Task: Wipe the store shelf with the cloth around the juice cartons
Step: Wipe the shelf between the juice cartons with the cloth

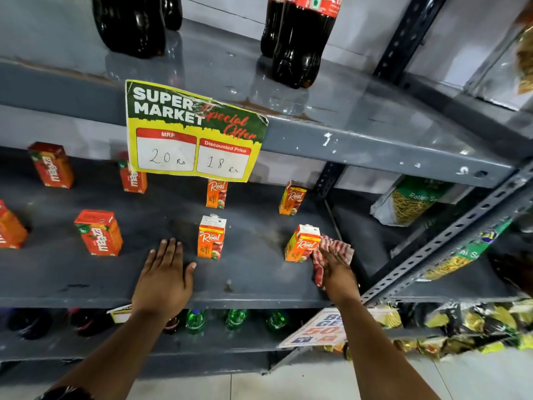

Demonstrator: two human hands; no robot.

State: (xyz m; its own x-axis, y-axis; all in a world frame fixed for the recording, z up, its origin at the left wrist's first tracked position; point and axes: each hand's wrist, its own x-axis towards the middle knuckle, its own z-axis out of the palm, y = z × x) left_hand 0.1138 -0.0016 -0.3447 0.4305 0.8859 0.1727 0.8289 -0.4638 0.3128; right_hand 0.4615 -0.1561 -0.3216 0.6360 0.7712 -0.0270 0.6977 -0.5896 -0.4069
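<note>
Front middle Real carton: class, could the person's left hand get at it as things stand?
Probably yes. The left hand lies flat on the shelf just left of the front middle Real carton, with only bare shelf between them.

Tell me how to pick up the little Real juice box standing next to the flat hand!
Take the Real carton by its two narrow side walls, about halfway up, coming from the front edge of the shelf. It stands upright with open shelf on both sides, so fingers fit there. Its top is folded and uneven, a poorer place to grip. The left hand lies flat just beside it.

bare shelf (253,272) between cartons (211,238), upright (432,241) blocking right
</note>
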